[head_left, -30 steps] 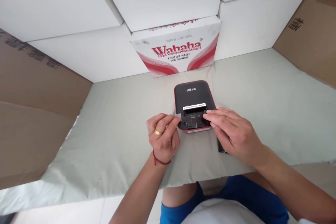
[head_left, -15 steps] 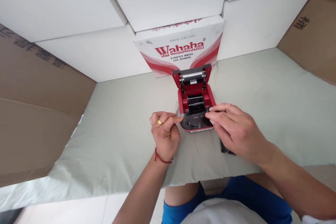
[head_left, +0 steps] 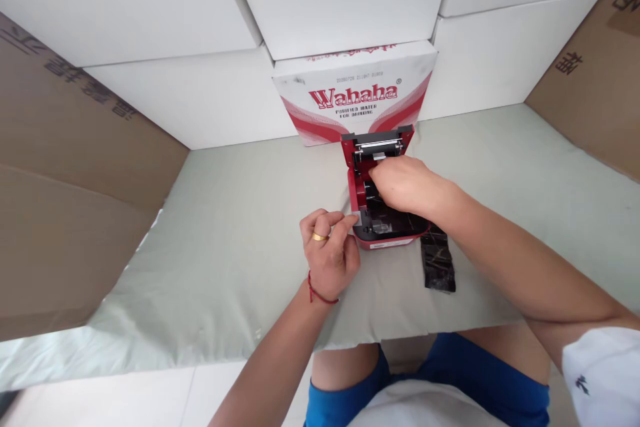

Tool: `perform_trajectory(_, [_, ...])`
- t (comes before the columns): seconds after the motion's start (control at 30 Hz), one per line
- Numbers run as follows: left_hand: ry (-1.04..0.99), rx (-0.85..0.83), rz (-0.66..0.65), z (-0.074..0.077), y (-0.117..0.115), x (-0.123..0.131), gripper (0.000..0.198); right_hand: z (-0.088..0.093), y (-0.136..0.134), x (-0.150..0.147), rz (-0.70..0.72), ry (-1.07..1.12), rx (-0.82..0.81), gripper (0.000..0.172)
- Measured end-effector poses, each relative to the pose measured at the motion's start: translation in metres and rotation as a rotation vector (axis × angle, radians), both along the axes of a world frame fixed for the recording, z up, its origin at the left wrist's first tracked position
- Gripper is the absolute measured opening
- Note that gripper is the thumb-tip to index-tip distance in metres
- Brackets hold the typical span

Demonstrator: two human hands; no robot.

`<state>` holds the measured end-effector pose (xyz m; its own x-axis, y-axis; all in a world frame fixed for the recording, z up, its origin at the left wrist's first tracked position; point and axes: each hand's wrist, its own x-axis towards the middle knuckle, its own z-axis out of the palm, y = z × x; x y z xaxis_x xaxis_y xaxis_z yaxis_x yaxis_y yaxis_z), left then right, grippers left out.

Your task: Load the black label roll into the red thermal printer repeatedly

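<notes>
A small red and black device that looks like a label printer (head_left: pixel 393 240) stands on the cloth with its lid (head_left: pixel 376 138) raised. My left hand (head_left: pixel 330 247) is at its front left corner, fingers curled and the index fingertip on a grey part of the edge. My right hand (head_left: pixel 411 183) reaches into the open compartment below the lid, covering much of it. Its fingertips are hidden, so what they hold does not show. A shiny black folded strip (head_left: pixel 439 260) lies on the cloth by the device's front right corner.
Behind the device leans a white and red Wahaha carton (head_left: pixel 355 97). White boxes (head_left: pixel 340 0) form a wall at the back. Brown cardboard (head_left: pixel 75 213) stands on the left and more cardboard (head_left: pixel 590 87) on the right. A pale green cloth (head_left: pixel 240 247) covers the table.
My right hand has moved from the device's front right edge up into its compartment, uncovering the black strip. My left hand stays at the left corner. The view has shifted slightly.
</notes>
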<state>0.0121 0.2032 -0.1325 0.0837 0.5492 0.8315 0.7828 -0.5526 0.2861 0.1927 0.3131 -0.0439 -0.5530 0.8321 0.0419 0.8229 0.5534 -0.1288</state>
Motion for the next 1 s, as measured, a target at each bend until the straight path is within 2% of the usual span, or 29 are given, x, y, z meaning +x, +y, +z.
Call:
perform_trajectory(0.13, [0.019,-0.004,-0.001,0.0,-0.001,-0.001,0.045,-0.002,-0.002,-0.014,-0.087,-0.108,-0.044,0.011])
perform_trajectory(0.27, [0.017,-0.007,-0.02,0.003,-0.001,0.0,0.042,0.024,-0.029,-0.007,-0.141,-0.134,-0.01,0.022])
perform_trajectory(0.37, [0.008,-0.025,-0.05,0.006,-0.001,0.001,0.041,0.049,-0.059,0.032,-0.146,0.01,0.117,0.023])
perform_trajectory(0.43, [-0.001,-0.033,-0.072,0.007,-0.001,0.001,0.041,0.059,-0.073,0.073,-0.167,0.14,0.124,0.019])
perform_trajectory(0.47, [-0.003,-0.036,-0.081,0.008,-0.001,0.001,0.041,0.06,-0.076,0.096,-0.222,0.156,0.089,0.021])
perform_trajectory(0.57, [-0.003,-0.04,-0.102,0.008,-0.001,0.001,0.043,0.046,-0.074,0.156,-0.421,-0.016,-0.063,0.021])
perform_trajectory(0.67, [-0.014,-0.039,-0.117,0.007,-0.001,0.001,0.044,0.015,-0.065,0.183,-0.475,-0.199,-0.286,0.016])
perform_trajectory(0.73, [-0.018,-0.042,-0.117,0.007,0.0,0.001,0.045,-0.005,-0.063,0.181,-0.462,-0.257,-0.322,0.021])
perform_trajectory(0.87, [-0.01,-0.047,-0.112,0.005,0.001,0.0,0.045,-0.031,-0.07,0.148,-0.364,-0.103,-0.147,0.038])
perform_trajectory(1.0, [-0.013,-0.055,-0.104,0.004,0.002,-0.001,0.046,-0.04,-0.076,0.116,-0.269,-0.106,-0.264,0.037])
